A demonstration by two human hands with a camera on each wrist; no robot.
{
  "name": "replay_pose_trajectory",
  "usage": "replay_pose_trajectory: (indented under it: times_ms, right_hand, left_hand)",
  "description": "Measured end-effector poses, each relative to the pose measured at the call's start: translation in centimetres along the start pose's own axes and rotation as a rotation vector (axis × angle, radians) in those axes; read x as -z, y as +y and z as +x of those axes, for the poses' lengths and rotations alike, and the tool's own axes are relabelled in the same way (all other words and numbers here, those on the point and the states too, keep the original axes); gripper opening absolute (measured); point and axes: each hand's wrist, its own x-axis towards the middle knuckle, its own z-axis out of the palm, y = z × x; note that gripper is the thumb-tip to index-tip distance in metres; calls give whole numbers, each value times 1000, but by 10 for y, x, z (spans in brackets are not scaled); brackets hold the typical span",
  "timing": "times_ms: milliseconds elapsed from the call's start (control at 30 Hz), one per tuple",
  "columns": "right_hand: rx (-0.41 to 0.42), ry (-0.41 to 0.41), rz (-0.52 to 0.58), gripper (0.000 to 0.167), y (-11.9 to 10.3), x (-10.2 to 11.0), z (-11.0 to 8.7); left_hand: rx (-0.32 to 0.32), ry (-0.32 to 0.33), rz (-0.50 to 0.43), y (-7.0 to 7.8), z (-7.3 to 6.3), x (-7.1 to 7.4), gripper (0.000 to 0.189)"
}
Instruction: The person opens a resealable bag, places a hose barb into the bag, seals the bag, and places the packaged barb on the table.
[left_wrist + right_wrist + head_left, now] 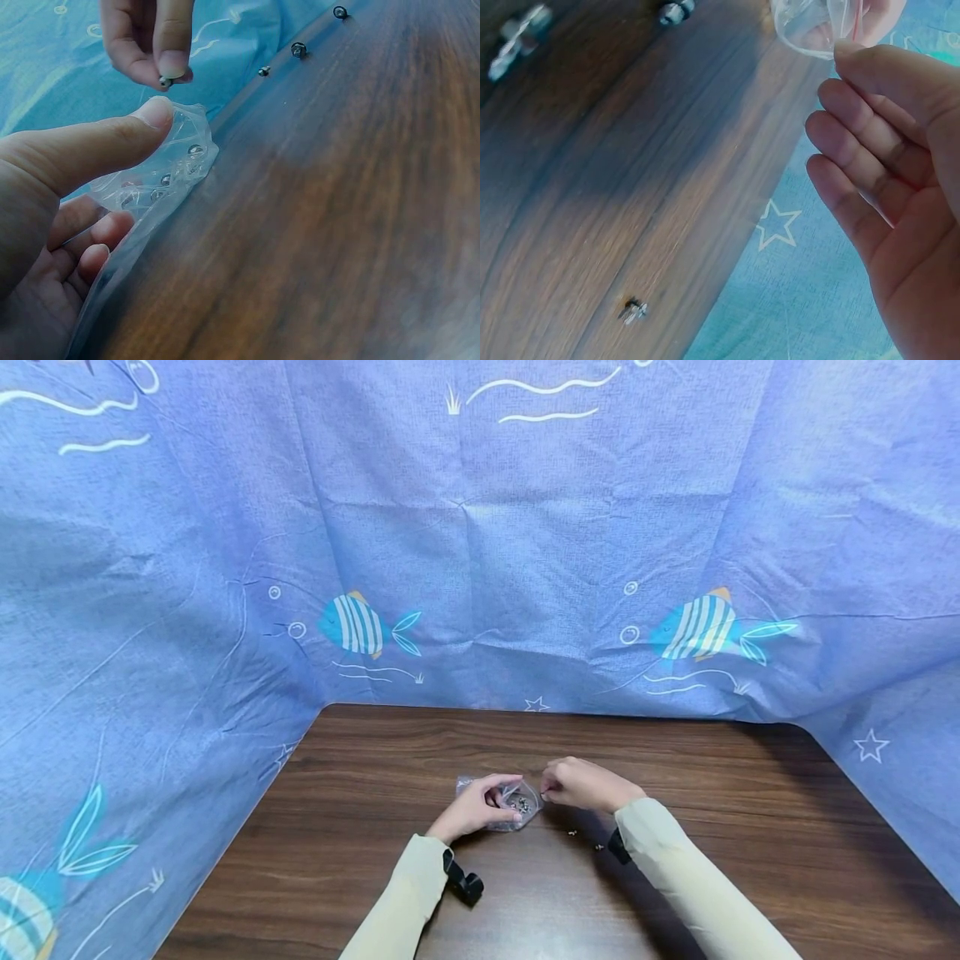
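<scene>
"Fingers of the left hand (472,807) grip a clear plastic bag (531,814) at a brown wood-grain table (375,752), thumb parted from the curled fingers. What sits inside?"

"Several small metal screws (196,150), gathered loosely in the bag and seen through its film."

"And to the right of it?"

"The right hand (585,785). The bag lies just beside its fingertips, to their left; whether they touch it, I cannot tell."

"Are those fingers empty?"

"No. Thumb and fingertip pinch a single screw (165,81), which shows at their tips in the left wrist view. Its long axis is too small to make out. The remaining fingers bend in loosely."

"And farther along?"

"Three loose screws (298,50) lie on the wood, well apart from the bag and nearer the right hand."
</scene>
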Motion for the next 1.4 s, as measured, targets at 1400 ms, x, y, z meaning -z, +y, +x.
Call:
replay_pose_trajectory:
  times_ms: [1400]
  right_hand:
    - [2, 4, 39, 5, -9, -3, 18]
  left_hand:
    - [35, 2, 2, 6, -1, 1, 57]
